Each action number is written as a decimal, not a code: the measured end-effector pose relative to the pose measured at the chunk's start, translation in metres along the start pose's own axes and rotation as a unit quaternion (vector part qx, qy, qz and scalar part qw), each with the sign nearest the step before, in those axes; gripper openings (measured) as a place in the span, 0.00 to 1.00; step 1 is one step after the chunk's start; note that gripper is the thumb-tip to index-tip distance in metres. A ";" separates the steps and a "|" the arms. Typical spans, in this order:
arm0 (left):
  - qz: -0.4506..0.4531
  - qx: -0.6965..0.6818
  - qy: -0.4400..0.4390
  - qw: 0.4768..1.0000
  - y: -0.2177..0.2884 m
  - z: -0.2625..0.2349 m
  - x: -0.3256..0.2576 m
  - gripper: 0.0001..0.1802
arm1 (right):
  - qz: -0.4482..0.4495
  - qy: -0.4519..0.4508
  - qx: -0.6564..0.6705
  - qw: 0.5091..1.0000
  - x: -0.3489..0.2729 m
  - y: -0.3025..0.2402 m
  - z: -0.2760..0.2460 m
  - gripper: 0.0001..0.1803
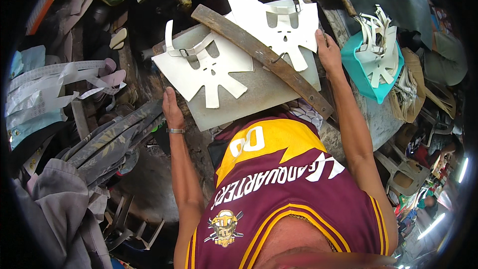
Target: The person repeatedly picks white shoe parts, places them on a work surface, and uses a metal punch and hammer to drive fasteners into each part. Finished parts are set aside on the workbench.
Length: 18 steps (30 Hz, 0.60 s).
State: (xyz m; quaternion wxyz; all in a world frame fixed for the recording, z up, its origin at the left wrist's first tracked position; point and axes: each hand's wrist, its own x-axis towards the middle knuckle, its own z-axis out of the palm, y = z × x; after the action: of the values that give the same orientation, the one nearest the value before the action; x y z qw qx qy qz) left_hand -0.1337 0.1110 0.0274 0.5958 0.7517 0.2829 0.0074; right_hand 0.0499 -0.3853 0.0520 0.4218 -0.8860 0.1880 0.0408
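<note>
A flat grey board (249, 102), the largest thing by the person's hands, lies in front of the body at a slant. Across it runs a worn wooden bar (259, 52), from the upper left down to the lower right, its lower end reaching past the board's edge. Two white cutouts with oval holes and splayed tabs lie on either side of the bar: the left cutout (229, 67) on the board's left part, one corner past the edge, and the right cutout (301, 37) farther up, with the bar over its lower left side. Beyond the right side of the board sits a smaller teal bag (353, 69) filled with similar white pieces. The left hand (173, 110) is just outside the board's left edge, fingers close together and pointing away from the body, near the left cutout's lower left side. The right hand (327, 55) is at the right cutout's outer edge, fingertips right beside it; whether either hand is pinching anything or merely resting cannot be told. Smallest are the buckles, one on the left cutout's strap (184, 52) and another on the right one's.
</note>
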 end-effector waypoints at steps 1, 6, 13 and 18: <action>-0.001 0.004 -0.002 1.000 0.001 0.001 0.001 0.43 | 0.002 0.000 -0.015 1.000 -0.001 0.003 -0.001 0.50; 0.035 0.048 0.032 0.998 0.000 0.004 0.004 0.40 | -0.030 0.005 -0.003 1.000 -0.010 0.006 -0.014 0.45; 0.092 0.083 0.094 0.988 -0.005 0.016 -0.003 0.36 | -0.182 0.084 -0.038 0.979 -0.085 -0.037 -0.070 0.31; 0.130 0.128 0.165 0.969 0.027 0.028 -0.001 0.31 | -0.296 -0.113 -0.082 0.945 -0.152 -0.072 -0.069 0.36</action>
State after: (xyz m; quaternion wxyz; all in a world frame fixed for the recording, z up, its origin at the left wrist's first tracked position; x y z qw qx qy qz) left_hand -0.1137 0.0820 0.0442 0.4338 0.8401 0.2762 0.1727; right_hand -0.0707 -0.3509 0.1840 0.3597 -0.9227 -0.1356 0.0291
